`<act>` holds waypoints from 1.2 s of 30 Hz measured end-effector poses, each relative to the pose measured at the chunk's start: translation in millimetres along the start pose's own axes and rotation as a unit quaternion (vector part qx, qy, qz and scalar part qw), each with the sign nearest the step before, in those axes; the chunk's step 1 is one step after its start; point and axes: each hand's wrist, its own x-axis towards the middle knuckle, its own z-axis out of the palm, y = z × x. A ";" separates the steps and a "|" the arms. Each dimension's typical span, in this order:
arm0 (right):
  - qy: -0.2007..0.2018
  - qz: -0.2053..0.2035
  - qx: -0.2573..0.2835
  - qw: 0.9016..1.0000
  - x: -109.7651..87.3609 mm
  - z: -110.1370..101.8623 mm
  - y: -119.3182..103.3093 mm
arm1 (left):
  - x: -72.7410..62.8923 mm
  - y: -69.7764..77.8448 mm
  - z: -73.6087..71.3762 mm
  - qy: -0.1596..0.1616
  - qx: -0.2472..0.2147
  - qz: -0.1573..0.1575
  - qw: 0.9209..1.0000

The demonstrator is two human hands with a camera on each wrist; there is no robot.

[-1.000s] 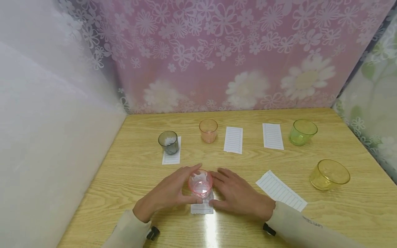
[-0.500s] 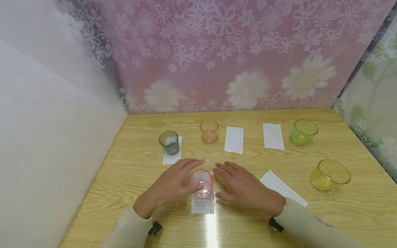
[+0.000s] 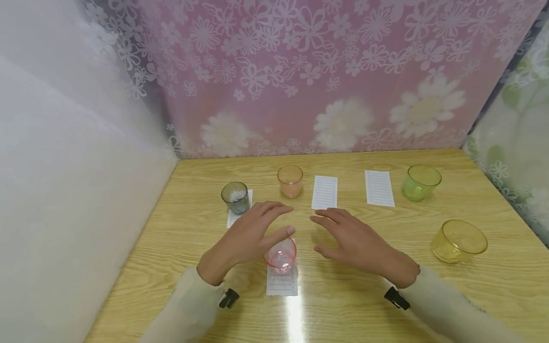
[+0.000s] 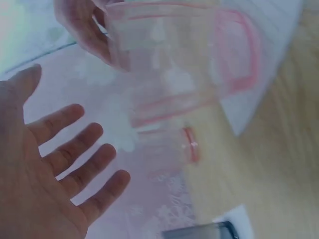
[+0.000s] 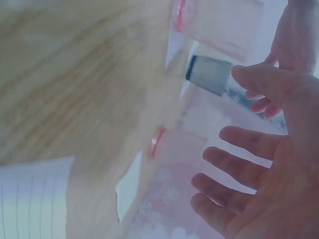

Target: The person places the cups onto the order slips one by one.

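Observation:
A clear pink glass cup (image 3: 280, 261) stands upright on a lined paper slip (image 3: 281, 285) near the front of the table. My left hand (image 3: 250, 233) is raised over the cup's far left side, fingers extended, its thumb overlapping the rim in the head view. To the right of the cup, my right hand (image 3: 360, 243) hovers with its fingers spread and nothing held. In the left wrist view the pink cup (image 4: 169, 59) appears large and apart from the left fingers. An orange glass cup (image 3: 290, 182) is beyond both hands.
A smoky grey cup (image 3: 236, 199) sits on a paper slip behind the left hand. At the right are a green cup (image 3: 420, 183) and a yellow cup (image 3: 459, 242). Two more lined slips, one at centre (image 3: 324, 192) and another farther right (image 3: 379, 188), lie toward the back.
Both hands have come away from the pink cup, moving up and forward, the right one also to the right. The cup stays on its slip. The right arm now covers the tilted slip.

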 end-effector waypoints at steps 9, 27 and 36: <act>0.010 0.023 0.014 1.000 -7.0 -26.4 8.5 | 23.4 33.8 -9.6 -0.008 0.026 0.015 1.000; 0.030 0.060 0.007 0.998 -32.8 -61.5 46.3 | 50.4 94.6 -1.1 -0.031 0.083 0.000 0.996; 0.039 0.087 -0.003 0.995 -48.4 -67.5 63.2 | 63.0 112.0 17.1 -0.048 0.104 -0.003 0.993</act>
